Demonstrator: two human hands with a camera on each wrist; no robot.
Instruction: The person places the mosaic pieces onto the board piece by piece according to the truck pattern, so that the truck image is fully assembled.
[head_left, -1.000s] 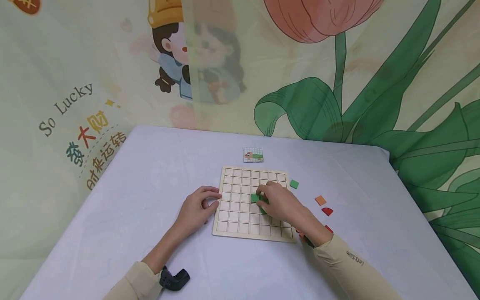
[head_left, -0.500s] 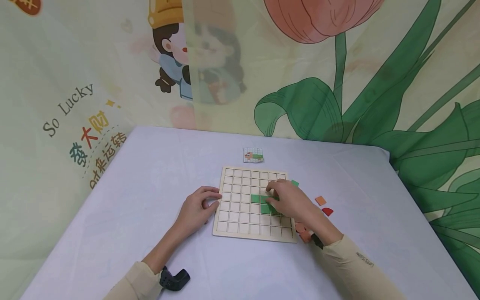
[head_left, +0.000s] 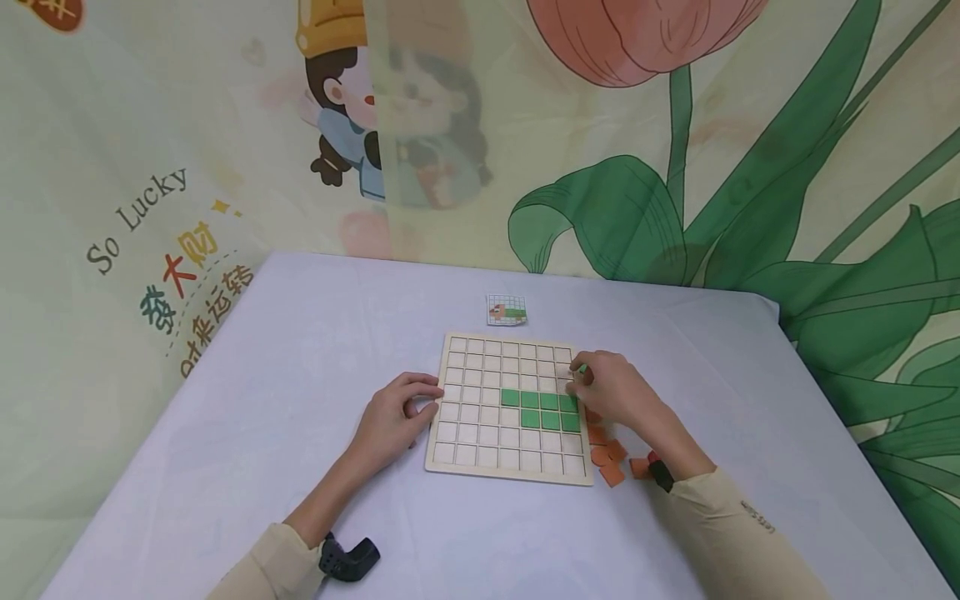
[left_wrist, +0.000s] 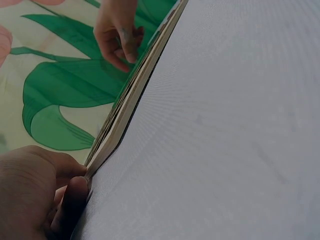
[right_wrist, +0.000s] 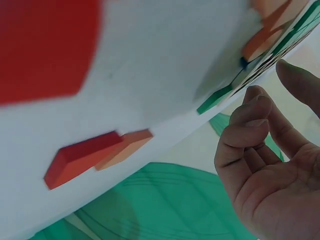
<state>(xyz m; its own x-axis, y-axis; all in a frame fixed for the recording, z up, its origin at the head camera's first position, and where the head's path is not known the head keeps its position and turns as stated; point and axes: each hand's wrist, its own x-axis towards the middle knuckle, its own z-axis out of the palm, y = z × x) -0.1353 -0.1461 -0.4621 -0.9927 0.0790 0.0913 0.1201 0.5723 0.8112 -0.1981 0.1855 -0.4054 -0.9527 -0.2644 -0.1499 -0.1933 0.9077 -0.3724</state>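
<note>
- Board (head_left: 468,433) of pale wood, square and full of little boxes, lies flat on the white cloth (head_left: 187,450).
- Seven flat green square tiles (head_left: 549,402) sit on its right side, four in one row and three in the row nearer me.
- My left hand (head_left: 393,417) is at the left edge, fingers loosely bent, tips touching the wood.
- My right hand (head_left: 611,385) is by the right edge, fingers bent, thumb apart from fingertips, near a loose green tile (right_wrist: 215,100).
- Cloth spreads wide on the left; flat orange pieces (head_left: 612,475) lie close to the right edge.
- Past the far edge, a small paper card (head_left: 507,310) has a picture too tiny to make out.
- One red piece (right_wrist: 45,50) looks blurry and cut off from my right wrist.
</note>
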